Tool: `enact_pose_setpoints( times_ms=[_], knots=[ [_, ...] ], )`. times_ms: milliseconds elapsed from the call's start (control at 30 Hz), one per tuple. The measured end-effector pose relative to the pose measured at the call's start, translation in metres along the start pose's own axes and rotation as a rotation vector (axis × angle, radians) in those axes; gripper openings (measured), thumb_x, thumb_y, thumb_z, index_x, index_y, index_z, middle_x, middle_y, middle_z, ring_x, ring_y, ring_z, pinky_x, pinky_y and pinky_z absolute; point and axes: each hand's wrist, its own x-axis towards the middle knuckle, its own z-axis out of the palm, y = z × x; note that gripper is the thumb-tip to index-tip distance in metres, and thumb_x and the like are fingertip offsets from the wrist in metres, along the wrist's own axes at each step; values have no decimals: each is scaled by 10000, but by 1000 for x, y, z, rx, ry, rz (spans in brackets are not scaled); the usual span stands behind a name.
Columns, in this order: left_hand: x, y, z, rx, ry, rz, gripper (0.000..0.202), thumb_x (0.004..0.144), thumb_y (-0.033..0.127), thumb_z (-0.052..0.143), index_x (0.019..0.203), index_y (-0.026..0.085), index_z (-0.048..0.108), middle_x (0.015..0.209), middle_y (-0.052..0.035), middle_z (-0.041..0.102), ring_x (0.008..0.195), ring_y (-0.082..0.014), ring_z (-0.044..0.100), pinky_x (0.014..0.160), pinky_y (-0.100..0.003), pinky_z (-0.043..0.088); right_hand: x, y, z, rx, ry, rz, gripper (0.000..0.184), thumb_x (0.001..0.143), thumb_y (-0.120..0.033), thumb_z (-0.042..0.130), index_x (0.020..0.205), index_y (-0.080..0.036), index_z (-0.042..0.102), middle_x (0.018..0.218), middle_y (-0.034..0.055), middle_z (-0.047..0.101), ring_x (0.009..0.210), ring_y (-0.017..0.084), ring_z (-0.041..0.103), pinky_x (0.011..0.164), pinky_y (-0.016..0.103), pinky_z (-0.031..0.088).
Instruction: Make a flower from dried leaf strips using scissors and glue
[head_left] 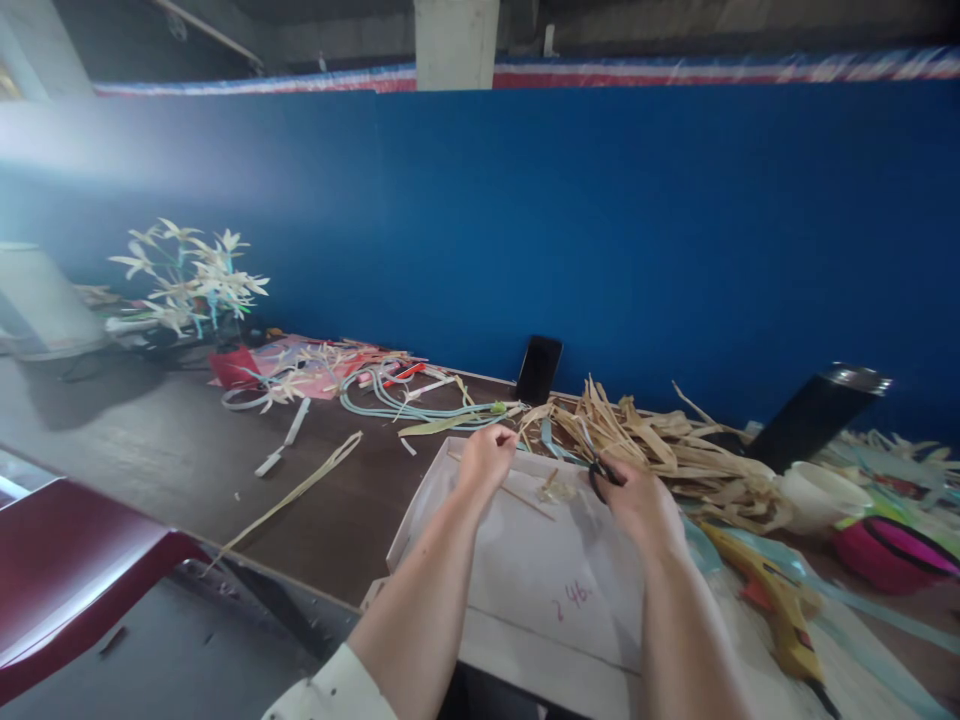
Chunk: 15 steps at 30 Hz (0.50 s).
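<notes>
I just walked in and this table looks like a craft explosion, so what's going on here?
A person is working with dried leaf strips over a white board on the table. The left hand pinches a thin strip lying across the board, while the right hand holds black scissors beside it. A pile of dried strips lies just behind, a yellow glue gun to the right, and straw flowers stand far left.

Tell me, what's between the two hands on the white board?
In the head view, a thin stick and a small straw scrap lie on the white board between the left hand and the right hand, which grips black scissors.
</notes>
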Motion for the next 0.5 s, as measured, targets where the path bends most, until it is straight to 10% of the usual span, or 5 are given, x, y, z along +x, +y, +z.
enact_pose_setpoints(
  times_ms=[500],
  knots=[
    [-2, -1, 3, 29, -66, -40, 190, 750, 316, 529, 790, 208, 680, 809, -15, 683, 743, -141, 587, 673, -224, 395, 6, 14, -3, -352, -104, 153, 356, 628, -529, 574, 798, -227, 653, 776, 86, 651, 772, 253, 606, 570, 298, 383]
  ],
)
